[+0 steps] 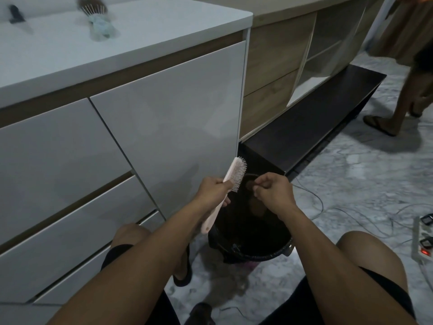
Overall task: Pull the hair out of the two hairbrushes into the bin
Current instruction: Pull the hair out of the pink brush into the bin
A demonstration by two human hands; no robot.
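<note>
My left hand (214,190) grips a pink hairbrush (230,178) by the neck, bristles facing right, over a black-lined bin (253,250) on the floor. My right hand (273,191) hovers just right of the bristles with thumb and fingers pinched together; whether it holds strands of hair I cannot tell. Clumps of hair (256,206) lie inside the bin. A second hairbrush (93,8), full of brown hair, lies on the white countertop (164,29) at the upper left.
White drawer fronts (164,118) stand close on the left. A dark low shelf (304,127) runs behind the bin. Cables and a power strip (421,242) lie on the marble floor at right. Another person's legs (403,97) stand at the far right.
</note>
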